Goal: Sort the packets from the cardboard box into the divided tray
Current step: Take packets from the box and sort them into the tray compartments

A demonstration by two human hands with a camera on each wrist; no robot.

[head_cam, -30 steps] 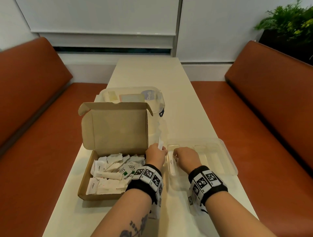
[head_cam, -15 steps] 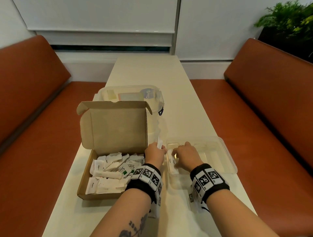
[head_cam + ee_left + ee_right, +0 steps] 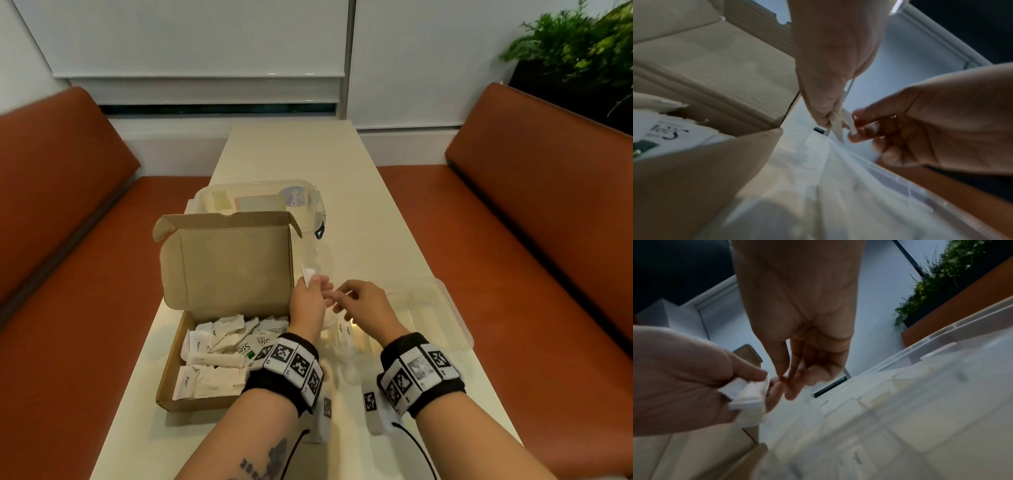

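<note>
An open cardboard box (image 3: 171, 387) at the left holds several white packets (image 3: 219, 359). To its right lies the clear divided tray (image 3: 452, 318), and two sugar packets (image 3: 344, 330) lie in its leftmost compartment. My left hand (image 3: 313, 284) hovers between box and tray and grips a small bunch of white packets (image 3: 307, 274). My right hand (image 3: 340, 298) has come up against it. In the left wrist view its thumb and fingers (image 3: 859, 129) pinch the end of one packet (image 3: 847, 123). The right wrist view shows the bunch (image 3: 748, 394) in my left hand (image 3: 748, 374).
A clear lidded container (image 3: 260, 202) stands behind the box's raised lid (image 3: 233, 263). The narrow cream table (image 3: 298, 154) runs away from me between two orange benches (image 3: 548, 240). A potted plant (image 3: 575, 44) stands at the far right.
My right hand has lifted out of the tray's left compartment and moved left to the bunch in my left hand. The left hand has risen a little.
</note>
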